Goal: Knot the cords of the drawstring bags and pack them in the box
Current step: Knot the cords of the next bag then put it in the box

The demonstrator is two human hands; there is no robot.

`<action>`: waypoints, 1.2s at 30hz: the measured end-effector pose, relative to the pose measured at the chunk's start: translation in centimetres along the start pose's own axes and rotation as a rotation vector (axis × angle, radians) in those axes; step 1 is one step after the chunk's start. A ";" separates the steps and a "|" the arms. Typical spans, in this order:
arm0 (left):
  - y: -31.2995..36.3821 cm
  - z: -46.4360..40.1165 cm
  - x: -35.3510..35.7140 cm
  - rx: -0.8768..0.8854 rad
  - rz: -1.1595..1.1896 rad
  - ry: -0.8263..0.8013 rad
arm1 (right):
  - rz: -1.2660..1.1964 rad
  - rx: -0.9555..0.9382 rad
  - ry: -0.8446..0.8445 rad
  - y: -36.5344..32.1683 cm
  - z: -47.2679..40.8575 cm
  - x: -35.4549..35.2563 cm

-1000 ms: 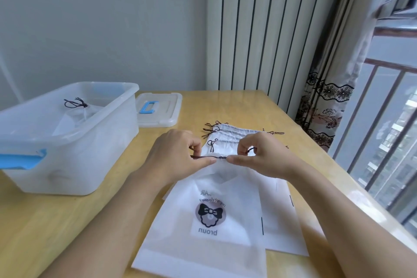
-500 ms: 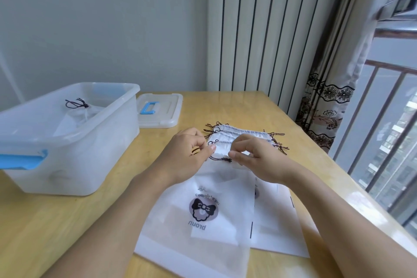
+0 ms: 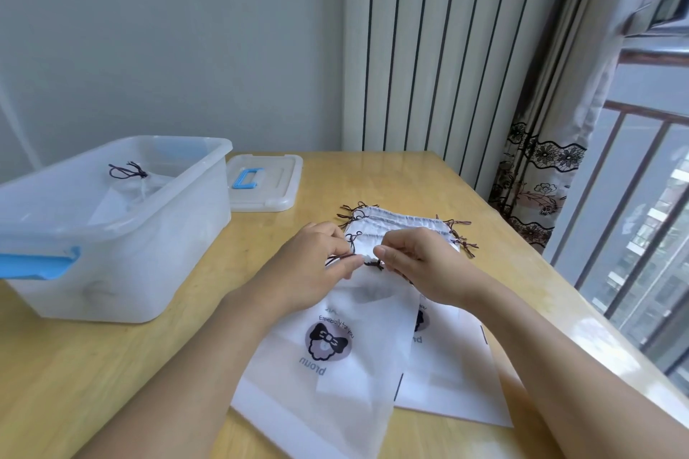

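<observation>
You are pinching the top bag's [image 3: 335, 339] dark cord [image 3: 373, 263] between left hand [image 3: 309, 265] and right hand [image 3: 421, 265], mid-knot, one knotted bag [image 3: 130, 184] lying in the box [image 3: 156, 235], unknotted bags [image 3: 395, 222] waiting just beyond your fingers

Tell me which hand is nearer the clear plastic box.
Left. The left hand pinches the cord just right of the clear plastic box; the right hand pinches the cord farther right, beyond the left hand.

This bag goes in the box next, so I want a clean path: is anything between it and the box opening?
Nothing visible blocks it. The box stands open to the left of the top bag, its lid lying apart behind it on the table.
</observation>
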State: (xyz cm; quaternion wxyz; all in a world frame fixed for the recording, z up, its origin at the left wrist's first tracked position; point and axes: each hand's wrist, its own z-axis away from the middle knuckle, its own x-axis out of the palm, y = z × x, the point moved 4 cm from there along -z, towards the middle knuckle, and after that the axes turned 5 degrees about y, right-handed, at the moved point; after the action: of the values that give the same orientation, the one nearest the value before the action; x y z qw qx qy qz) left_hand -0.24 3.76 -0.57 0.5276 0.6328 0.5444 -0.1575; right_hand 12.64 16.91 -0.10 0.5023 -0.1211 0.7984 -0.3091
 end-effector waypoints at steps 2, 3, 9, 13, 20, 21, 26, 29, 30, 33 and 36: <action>0.7 0.1 -0.1 -0.027 0.137 -0.012 | 0.025 0.037 0.020 0.4 0.0 0.0; 1.1 0.2 -0.2 -0.043 0.196 -0.008 | 0.036 0.053 0.027 0.5 0.0 0.0; 2.1 0.3 -0.2 -0.146 0.559 -0.058 | -0.029 0.079 0.057 0.5 0.0 0.0; 2.0 0.4 -0.2 -0.234 0.792 -0.119 | -0.009 0.063 0.059 0.4 0.0 0.0; 1.9 0.4 0.1 -0.269 0.670 -0.121 | -0.297 0.043 0.108 -0.6 0.2 -0.8; 1.9 0.4 0.2 -0.266 0.662 -0.111 | -0.333 0.021 0.080 -1.1 0.3 -0.7; 2.2 0.5 0.4 -0.223 0.666 -0.121 | -0.389 -0.046 -0.001 -1.9 0.6 -0.1; 2.3 0.5 0.6 -0.193 0.663 -0.149 | -0.411 -0.047 0.003 -1.8 0.6 0.0; 2.4 0.6 0.6 -0.180 0.662 -0.158 | -0.422 -0.031 0.011 -1.8 0.6 0.0; 2.7 0.6 0.6 -0.183 0.657 -0.173 | -0.529 0.069 0.036 -1.5 0.8 0.0; 2.6 0.5 0.4 -0.196 0.672 -0.187 | -0.698 0.179 0.015 -1.2 0.7 0.3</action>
State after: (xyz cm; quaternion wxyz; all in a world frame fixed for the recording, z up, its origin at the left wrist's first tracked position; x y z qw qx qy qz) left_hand 2.35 3.95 0.20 0.6557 0.7056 0.2680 0.0204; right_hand 12.98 15.52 0.18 0.3692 -0.3395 0.6825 -0.5316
